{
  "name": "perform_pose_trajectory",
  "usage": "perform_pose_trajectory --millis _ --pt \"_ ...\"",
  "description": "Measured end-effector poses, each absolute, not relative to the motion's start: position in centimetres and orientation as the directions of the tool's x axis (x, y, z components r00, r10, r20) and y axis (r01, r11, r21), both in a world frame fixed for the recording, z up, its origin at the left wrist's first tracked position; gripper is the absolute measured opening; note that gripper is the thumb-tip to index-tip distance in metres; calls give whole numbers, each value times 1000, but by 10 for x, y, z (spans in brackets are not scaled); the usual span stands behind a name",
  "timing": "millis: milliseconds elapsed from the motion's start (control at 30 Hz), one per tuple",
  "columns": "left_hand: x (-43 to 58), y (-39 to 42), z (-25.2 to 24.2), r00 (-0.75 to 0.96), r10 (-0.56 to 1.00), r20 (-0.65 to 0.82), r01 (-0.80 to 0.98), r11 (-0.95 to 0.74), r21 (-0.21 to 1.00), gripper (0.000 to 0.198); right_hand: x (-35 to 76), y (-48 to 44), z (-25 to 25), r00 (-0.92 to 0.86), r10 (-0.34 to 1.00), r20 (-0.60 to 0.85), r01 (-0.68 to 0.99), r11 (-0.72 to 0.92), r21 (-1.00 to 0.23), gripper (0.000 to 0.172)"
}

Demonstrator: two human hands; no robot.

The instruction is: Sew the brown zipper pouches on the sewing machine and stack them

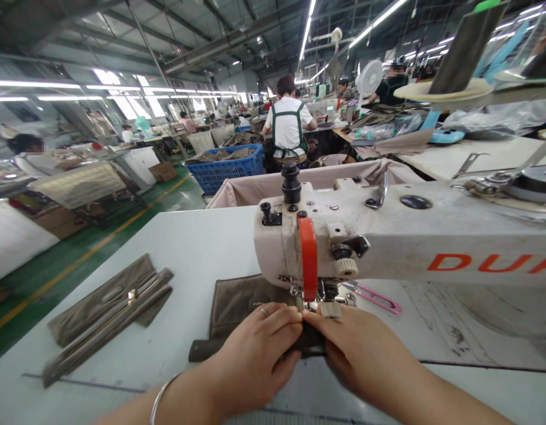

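A brown-grey fabric piece (235, 301) with a small dark label lies under the head of a white sewing machine (277, 242). Its edge nearest me has a rolled, tube-like strip (202, 350). My left hand (264, 339), with a ring and a bracelet on that arm, grips the fabric with closed fingers just left of the needle area. From the other side my right hand (361, 336) holds the same fabric, its index fingertip close to the left one beside the presser foot. The fabric under both palms is mostly hidden.
On the table's left lies another brown-grey fabric piece (108, 301) with a metal clasp. Pink-handled snips (379, 298) rest behind my right hand. An orange guard (307, 257) fronts the needle. Beyond are a blue crate (228, 168) and a seated co-worker (288, 121).
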State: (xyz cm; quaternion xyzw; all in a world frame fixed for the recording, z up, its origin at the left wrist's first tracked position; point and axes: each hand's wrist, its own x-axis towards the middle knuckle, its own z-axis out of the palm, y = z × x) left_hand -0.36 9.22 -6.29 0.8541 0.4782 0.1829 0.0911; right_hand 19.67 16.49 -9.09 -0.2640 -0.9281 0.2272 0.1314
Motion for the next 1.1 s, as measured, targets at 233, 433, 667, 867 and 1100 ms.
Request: perform_pose_trajectory --millis 233,433,667,867,1100 --pt "-14 111 -70 494 837 236 791 -546 277 29 195 167 -91 -826 555 100 445 749 -490 33" --pt "-25 116 -72 494 840 224 785 -542 300 28 200 167 -86 -795 575 193 435 762 -481 25" --pt "-49 120 -79 443 810 383 749 -569 338 18 208 185 -94 -619 749 237 641 655 -400 19" --pt "-38 118 -78 463 798 386 720 -592 361 15 208 191 -85 -665 740 98 685 658 -312 25" --pt "-14 109 -81 375 837 398 777 -518 358 14 200 174 -87 -775 542 326 342 793 -505 20"
